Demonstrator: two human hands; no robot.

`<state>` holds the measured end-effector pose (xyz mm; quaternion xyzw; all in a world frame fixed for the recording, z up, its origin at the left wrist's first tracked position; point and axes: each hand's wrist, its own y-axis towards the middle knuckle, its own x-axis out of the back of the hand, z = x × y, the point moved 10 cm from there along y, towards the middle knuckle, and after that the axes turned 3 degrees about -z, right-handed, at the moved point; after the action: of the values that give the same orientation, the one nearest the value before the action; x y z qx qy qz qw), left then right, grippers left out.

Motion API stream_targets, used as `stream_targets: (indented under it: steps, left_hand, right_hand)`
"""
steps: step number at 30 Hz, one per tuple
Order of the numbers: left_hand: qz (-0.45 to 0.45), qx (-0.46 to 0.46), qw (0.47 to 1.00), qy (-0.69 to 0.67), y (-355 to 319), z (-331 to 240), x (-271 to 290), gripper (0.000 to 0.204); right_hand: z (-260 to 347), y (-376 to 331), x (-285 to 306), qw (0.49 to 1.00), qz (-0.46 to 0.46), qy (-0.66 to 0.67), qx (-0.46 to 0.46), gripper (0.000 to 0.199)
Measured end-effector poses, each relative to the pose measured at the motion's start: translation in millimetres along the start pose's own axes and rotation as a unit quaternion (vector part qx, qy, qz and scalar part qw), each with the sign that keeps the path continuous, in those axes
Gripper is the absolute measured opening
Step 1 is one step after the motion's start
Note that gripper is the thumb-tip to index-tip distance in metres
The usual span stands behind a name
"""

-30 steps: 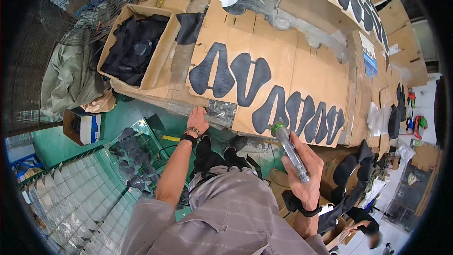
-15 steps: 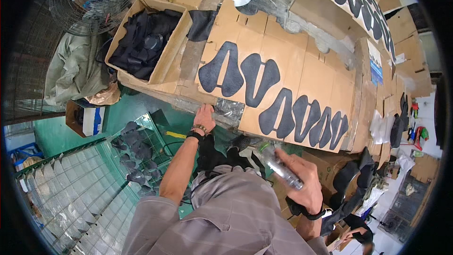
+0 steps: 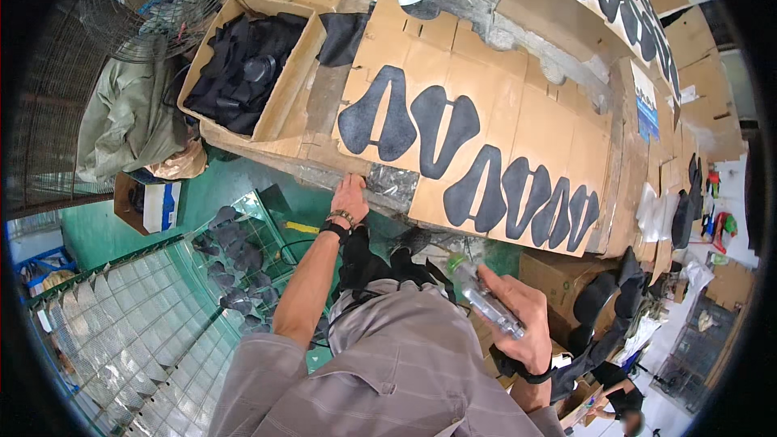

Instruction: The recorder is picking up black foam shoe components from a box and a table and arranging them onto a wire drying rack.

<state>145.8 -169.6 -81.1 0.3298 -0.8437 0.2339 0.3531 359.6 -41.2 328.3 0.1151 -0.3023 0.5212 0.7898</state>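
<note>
My left hand rests at the front edge of the table, its fingers lying against the edge, holding nothing. In my right hand, off the front of the table, is a silver, shiny spray gun with a green end pointing up and left. Ahead of both hands, a brown cardboard sheet covers much of the tabletop. On it lie several flat black forked pads, spread in a slanting row, the larger ones at left and the narrower-looking ones at right.
An open cardboard box of black pieces stands at the left of the table. Beyond it is a wire fan guard. More black pads lie on a raised board at the back right. A mesh rack stands at lower left.
My right hand has tilted slightly and moved a little lower, with the spray gun still in it. My left hand stays at the table edge; the pads have not moved.
</note>
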Motion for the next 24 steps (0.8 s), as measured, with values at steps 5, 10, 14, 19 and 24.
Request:
stream_targets:
  steps: [5, 10, 14, 19, 24]
  left_hand:
    - [-0.011, -0.009, 1.0, 0.0, 1, -3, 2, 0.04]
    - [-0.027, -0.024, 0.999, -0.002, 0, -4, 1, 0.04]
    - [-0.016, -0.01, 1.0, -0.002, 1, -2, -2, 0.041]
    - [-0.004, -0.007, 1.0, 0.011, 1, -3, -2, 0.04]
    - [-0.003, 0.004, 1.0, 0.017, 1, -3, -1, 0.041]
  right_hand:
    - [-8, -5, 10, 0.999, -0.028, -0.011, -0.033, 0.059]
    - [-1, -3, 15, 0.999, -0.053, 0.003, -0.008, 0.059]
    - [-7, -9, 11, 1.0, -0.008, -0.005, -0.013, 0.062]
    - [-14, -14, 12, 0.999, 0.016, -0.015, -0.045, 0.067]
    - [-16, -15, 27, 0.997, -0.064, -0.033, -0.033, 0.054]
